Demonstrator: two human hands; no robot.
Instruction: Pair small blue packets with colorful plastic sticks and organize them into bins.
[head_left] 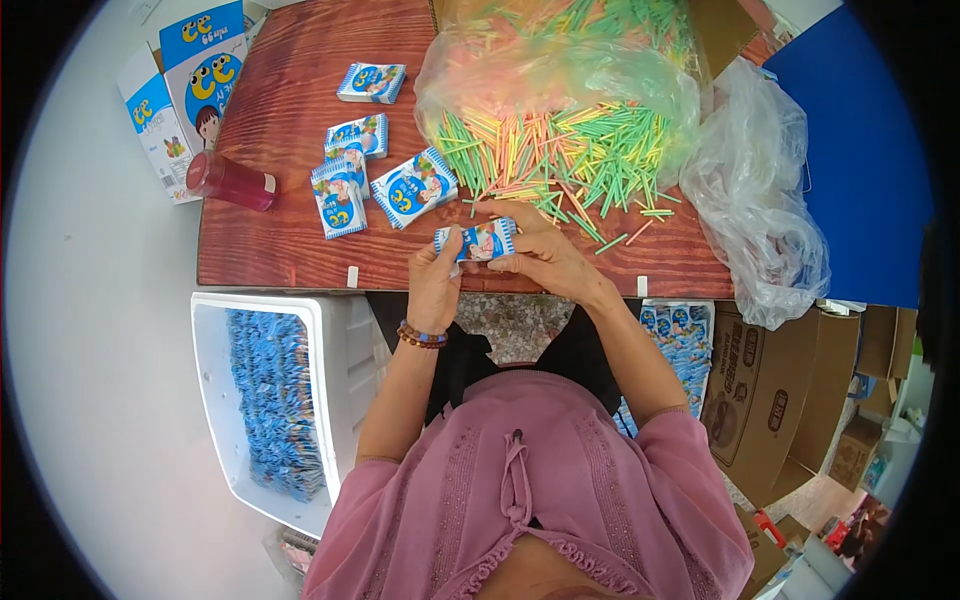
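Observation:
My left hand [433, 280] pinches one end of a small blue-and-white packet [484, 241] between thumb and fingers, just above the table's front edge. At the packet's other end, my right hand [547, 258] closes its thumb and fingers on it. Part of the packet is hidden by both hands. A larger packet [413, 188] of the same design lies flat just beyond my left hand. Several more lie to its left, some overlapping, with a front packet [338, 198] tilted. Behind my right hand, thin green, yellow and pink sticks [600, 150] spill from a clear plastic bag [560, 75].
A jar of pink-red contents [232, 181] lies at the left edge of the reddish wooden table [280, 255], near printed cartons [200, 80]. Crumpled clear plastic [755, 190] hangs over the right edge. Below stand a white foam box [212, 400] of blue packets and a cardboard box [765, 400].

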